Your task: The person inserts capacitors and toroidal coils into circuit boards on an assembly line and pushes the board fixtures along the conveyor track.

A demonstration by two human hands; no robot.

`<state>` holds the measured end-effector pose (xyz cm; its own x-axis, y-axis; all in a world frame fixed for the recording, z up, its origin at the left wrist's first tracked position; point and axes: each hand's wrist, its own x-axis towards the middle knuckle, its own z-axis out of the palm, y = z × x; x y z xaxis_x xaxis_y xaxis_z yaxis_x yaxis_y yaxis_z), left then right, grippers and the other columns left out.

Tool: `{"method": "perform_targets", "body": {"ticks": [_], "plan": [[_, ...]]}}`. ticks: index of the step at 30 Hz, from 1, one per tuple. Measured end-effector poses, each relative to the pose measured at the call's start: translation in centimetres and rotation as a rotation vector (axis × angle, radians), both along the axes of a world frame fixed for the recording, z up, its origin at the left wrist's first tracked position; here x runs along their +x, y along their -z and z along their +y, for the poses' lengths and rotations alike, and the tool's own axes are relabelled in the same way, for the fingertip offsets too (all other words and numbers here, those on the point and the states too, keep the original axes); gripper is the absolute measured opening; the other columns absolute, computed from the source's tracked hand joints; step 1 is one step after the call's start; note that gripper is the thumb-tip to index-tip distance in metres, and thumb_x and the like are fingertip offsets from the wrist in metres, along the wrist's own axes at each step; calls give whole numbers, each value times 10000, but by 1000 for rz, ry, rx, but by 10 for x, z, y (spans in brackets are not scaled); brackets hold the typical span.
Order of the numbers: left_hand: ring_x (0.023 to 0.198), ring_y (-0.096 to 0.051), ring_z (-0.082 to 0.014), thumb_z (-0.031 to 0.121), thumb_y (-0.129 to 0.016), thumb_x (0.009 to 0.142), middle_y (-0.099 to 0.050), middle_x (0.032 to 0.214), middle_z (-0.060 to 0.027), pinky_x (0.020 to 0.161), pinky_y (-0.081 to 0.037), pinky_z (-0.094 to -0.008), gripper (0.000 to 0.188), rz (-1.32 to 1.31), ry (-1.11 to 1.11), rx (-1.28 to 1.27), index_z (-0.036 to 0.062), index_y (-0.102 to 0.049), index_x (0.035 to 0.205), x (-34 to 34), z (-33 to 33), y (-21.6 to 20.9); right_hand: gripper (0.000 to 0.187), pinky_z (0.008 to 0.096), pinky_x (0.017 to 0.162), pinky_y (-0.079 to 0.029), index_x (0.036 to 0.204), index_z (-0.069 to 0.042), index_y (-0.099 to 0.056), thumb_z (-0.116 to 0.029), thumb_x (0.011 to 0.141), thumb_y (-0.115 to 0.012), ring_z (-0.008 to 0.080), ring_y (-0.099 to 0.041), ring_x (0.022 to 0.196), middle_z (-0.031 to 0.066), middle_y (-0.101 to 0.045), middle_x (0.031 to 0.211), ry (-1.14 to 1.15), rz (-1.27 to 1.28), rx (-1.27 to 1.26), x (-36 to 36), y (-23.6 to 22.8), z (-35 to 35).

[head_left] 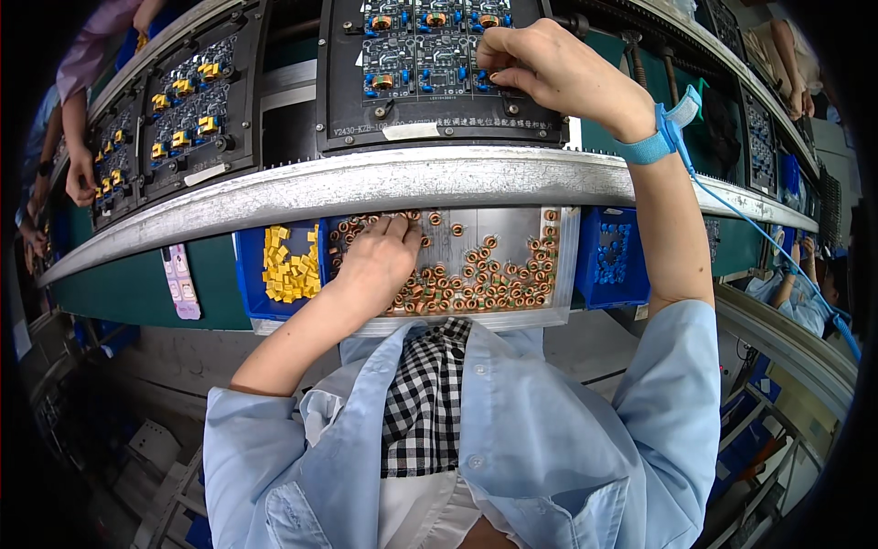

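Copper-wound toroid coils (476, 284) lie loose in a clear shallow tray (558, 316) on the near side of the grey metal rail (366, 188). Head view: left hand (375, 265) is palm down in the tray, fingers curled together on the coils at the tray's upper left; whether it pinches one, cannot tell. Right hand (540, 64) reaches over the rail to the black fixture (439, 128) carrying blue circuit boards (421, 50); fingertips pressed together at the boards' right edge, apparently pinching a small part, which is too hidden to name. Blue wrist strap (651, 146) on the right wrist, its blue cord (768, 238) trailing down right. Blue bin of yellow parts (291, 265) sits just left of the tray, touching it; blue bin of small blue parts (611, 256) sits just right. Second fixture with yellow components (187, 110) sits on the line to the left. Other people's hands (78, 174) work at far left and far right.
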<state>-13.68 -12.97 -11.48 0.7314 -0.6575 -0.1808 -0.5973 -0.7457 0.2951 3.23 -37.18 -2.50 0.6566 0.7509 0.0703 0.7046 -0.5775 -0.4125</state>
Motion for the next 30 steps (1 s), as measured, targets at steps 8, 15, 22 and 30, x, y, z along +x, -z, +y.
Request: {"method": "perform_targets", "body": {"ticks": [8,15,22,30], "plan": [[875,-583,-310,26,-568,748,-565,1000,-198,794,-501,-356,298,25,63,-322,-72,-592,1028,-1,-1,-43,133,311,584,-516,845,-11,-592,27,741,-664,246,-627,600,102,-665,769,-38,-158,5,-1,3,0],[875,-579,-309,12,-563,750,-560,1006,-198,799,-497,-362,322,102,27,-342,-87,-586,1056,2,0,-50,142,310,587,-521,851,-10,-607,39,733,-669,251,-630,602,103,-666,768,6,-112,-13,-2,3,4],[884,-578,-312,10,-565,750,-560,1007,-196,795,-498,-360,317,110,31,-331,-90,-586,1051,2,1,-49,163,353,633,-531,787,-16,-613,37,662,-704,270,-647,691,108,-652,746,79,-87,-62,-4,-1,10],[836,-591,-294,-8,-564,783,-569,999,-180,740,-506,-358,255,145,20,-452,-84,-600,1023,4,1,-60,153,311,584,-535,837,11,-619,51,706,-688,244,-630,615,113,-670,779,3,-254,-76,-5,2,7]]}}
